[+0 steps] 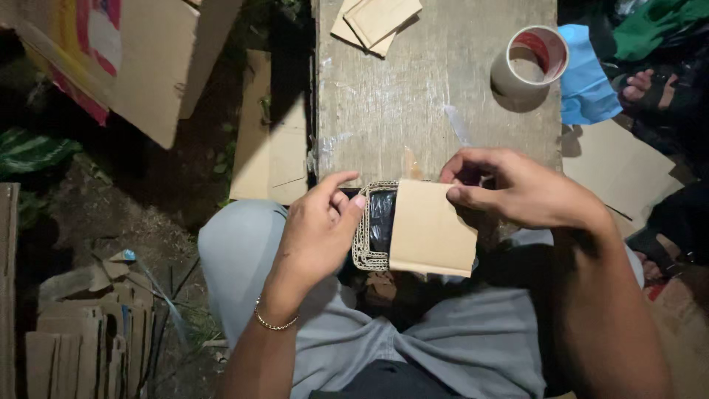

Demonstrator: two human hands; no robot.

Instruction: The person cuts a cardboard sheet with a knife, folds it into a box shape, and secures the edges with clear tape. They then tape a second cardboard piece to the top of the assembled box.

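My left hand (pixel 321 225) grips the left edge of a small cardboard box (pixel 425 229) held over my lap. The box has a corrugated rim and a dark shiny inside showing at its left end. My right hand (pixel 517 188) pinches the top right of the flat cardboard flap that covers most of the box. Both hands hold it just in front of the near edge of a worn wooden board (pixel 413 96).
A roll of clear tape (pixel 530 60) stands on the board at the right, and cut cardboard squares (pixel 375 22) lie at its far end. A blue cloth (pixel 587 77), cardboard sheets (pixel 269 140) and scraps (pixel 81 332) lie around. Another person's hand (pixel 641 87) shows at the right.
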